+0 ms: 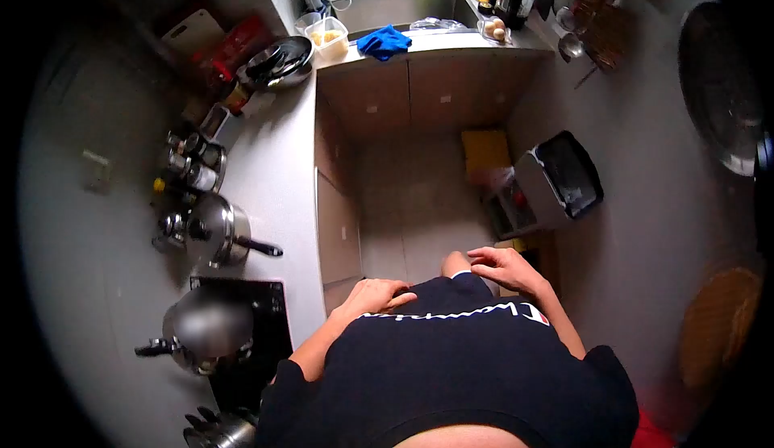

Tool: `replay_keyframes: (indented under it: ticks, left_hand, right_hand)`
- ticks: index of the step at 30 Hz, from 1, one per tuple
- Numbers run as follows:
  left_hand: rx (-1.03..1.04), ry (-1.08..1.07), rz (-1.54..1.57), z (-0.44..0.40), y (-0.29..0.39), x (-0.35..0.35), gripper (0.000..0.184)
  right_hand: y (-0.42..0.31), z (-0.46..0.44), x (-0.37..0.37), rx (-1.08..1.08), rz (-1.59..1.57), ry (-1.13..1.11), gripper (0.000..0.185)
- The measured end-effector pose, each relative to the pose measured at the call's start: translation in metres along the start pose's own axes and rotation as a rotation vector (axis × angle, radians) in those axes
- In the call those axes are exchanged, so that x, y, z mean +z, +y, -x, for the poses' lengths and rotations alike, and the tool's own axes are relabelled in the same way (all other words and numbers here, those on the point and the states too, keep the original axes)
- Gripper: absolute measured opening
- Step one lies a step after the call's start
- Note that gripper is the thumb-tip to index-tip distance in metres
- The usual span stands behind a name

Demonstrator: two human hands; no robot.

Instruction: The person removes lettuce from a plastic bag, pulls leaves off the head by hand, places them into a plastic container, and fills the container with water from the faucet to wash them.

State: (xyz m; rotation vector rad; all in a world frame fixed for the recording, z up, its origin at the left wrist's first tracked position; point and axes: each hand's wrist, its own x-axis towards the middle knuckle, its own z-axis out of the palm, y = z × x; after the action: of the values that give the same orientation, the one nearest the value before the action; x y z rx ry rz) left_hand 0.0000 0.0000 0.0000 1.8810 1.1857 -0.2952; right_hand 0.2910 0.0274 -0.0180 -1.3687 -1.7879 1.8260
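My left hand [377, 295] hangs in front of the dark T-shirt [451, 351], thumb and fingers apart, with nothing in it. On the other side, my right hand [509, 270] is held out near a bent knee [456, 263], its fingers stretched and empty. To the left of my body, a shiny pot [193, 351] with a blurred, bright top stands on the black cooktop [272, 307]. Beyond it on the counter is a lidded saucepan [230, 226], its black handle toward the counter's edge. Neither hand touches the cookware.
Ahead, a blue cloth [384, 42] lies on the sink's front edge, beside a plastic tub [329, 38]. Eggs [494, 30] sit farther right. On the floor at right stand a bin [568, 175] and a cardboard box [485, 154]. Utensils [572, 46] hang on the right wall.
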Motion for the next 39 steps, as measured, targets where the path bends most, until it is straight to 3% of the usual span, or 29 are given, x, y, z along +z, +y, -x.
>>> replay_keyframes:
  ticks: [2,3,7,9,12,15,18,19,21,23,28,29,31,34,37,38,39]
  left_hand:
    - [-0.048,0.047,0.053,-0.005,0.009,0.005,0.045]
    - [-0.077,0.059,-0.005,-0.071,-0.028,-0.081,0.045]
    - [-0.192,0.215,0.069,-0.153,-0.028,-0.113,0.041]
    - [-0.154,0.401,0.14,-0.192,-0.025,-0.144,0.04]
    - [-0.1,0.498,0.187,-0.241,-0.032,-0.19,0.037]
    - [-0.1,0.616,0.212,-0.273,-0.042,-0.236,0.032]
    - [-0.099,0.689,0.271,-0.306,-0.066,-0.271,0.029]
    - [-0.094,0.676,0.279,-0.318,-0.075,-0.283,0.029]
    - [-0.069,0.649,0.392,-0.342,-0.097,-0.31,0.028]
    - [-0.087,0.553,0.558,-0.369,-0.116,-0.346,0.026]
    - [0.093,0.565,0.453,-0.437,-0.152,-0.43,0.028]
    - [0.086,0.557,0.459,-0.448,-0.159,-0.446,0.028]
    - [0.124,0.543,0.475,-0.467,-0.165,-0.471,0.027]
    - [0.096,0.505,0.506,-0.491,-0.17,-0.496,0.028]
    - [0.053,0.5,0.535,-0.519,-0.178,-0.499,0.027]
    - [0.048,0.495,0.505,-0.529,-0.18,-0.501,0.028]
    - [0.045,0.49,0.477,-0.539,-0.181,-0.502,0.028]
  right_hand:
    - [0.005,0.01,-0.007,0.054,0.176,0.072,0.041]
    - [-0.001,-0.093,-0.063,-0.002,0.144,0.087,0.041]
    - [0.011,-0.162,-0.141,0.069,0.329,-0.016,0.041]
    - [0.0,-0.212,-0.188,-0.074,0.628,0.029,0.041]
    - [-0.026,-0.287,-0.248,-0.162,0.461,0.048,0.039]
    - [-0.051,-0.35,-0.296,-0.256,0.585,0.118,0.037]
    - [-0.053,-0.425,-0.34,-0.219,0.35,0.086,0.035]
    - [-0.048,-0.451,-0.354,-0.277,0.436,0.143,0.035]
    - [-0.046,-0.503,-0.379,-0.155,0.41,0.217,0.035]
    - [-0.046,-0.551,-0.398,-0.176,0.486,0.373,0.037]
    - [-0.057,-0.673,-0.431,-0.115,0.644,0.515,0.044]
    - [-0.058,-0.698,-0.438,0.013,0.677,0.402,0.054]
    - [-0.04,-0.738,-0.439,0.008,0.897,0.507,0.071]
    - [-0.034,-0.77,-0.447,0.127,1.023,0.446,0.084]
    - [-0.027,-0.782,-0.457,0.184,1.159,0.295,0.087]
    - [-0.005,-0.791,-0.463,0.153,1.215,0.277,0.065]
    - [-0.003,-0.787,-0.469,0.156,1.214,0.256,0.065]
